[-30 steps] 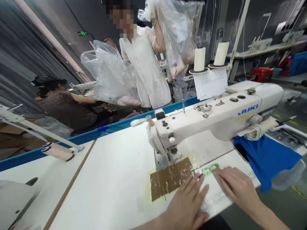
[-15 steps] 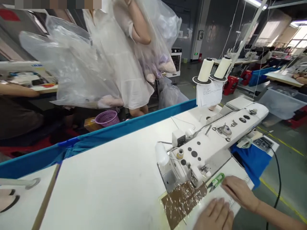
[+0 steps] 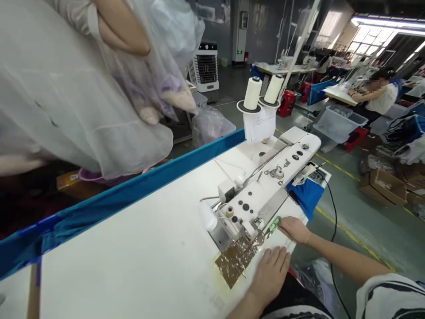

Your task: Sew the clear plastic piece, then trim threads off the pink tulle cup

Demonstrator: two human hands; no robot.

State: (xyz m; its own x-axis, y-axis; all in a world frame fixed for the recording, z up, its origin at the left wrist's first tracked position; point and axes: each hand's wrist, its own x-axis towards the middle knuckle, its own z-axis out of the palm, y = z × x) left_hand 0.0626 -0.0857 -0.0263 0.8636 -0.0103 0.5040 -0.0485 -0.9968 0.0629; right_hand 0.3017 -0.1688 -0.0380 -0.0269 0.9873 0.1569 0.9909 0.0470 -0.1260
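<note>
My left hand (image 3: 270,272) lies flat on the white table at its front edge, fingers stretched out, with nothing in it. Just beyond its fingertips, my right hand (image 3: 295,229) has its fingers bent together at the end of green-handled thread snips (image 3: 274,225). The snips' blades point toward the needle area of a white sewing machine (image 3: 265,186). A brown, shiny, tape-like sheet (image 3: 234,261) covers the table in front of the presser foot, left of my hands. No fabric shows under the needle.
Two thread cones (image 3: 253,94) stand behind the machine, with paper sheets (image 3: 260,124) hanging below. A blue cloth trough (image 3: 139,181) edges the table's far side. Close beyond it, a person carries big translucent bags (image 3: 156,75). A black cable (image 3: 334,248) hangs at right.
My view has swung right and pulled back, showing more of my arms. The person with the bags appears nearer and farther left. Both hands keep about the same places beside the machine.
</note>
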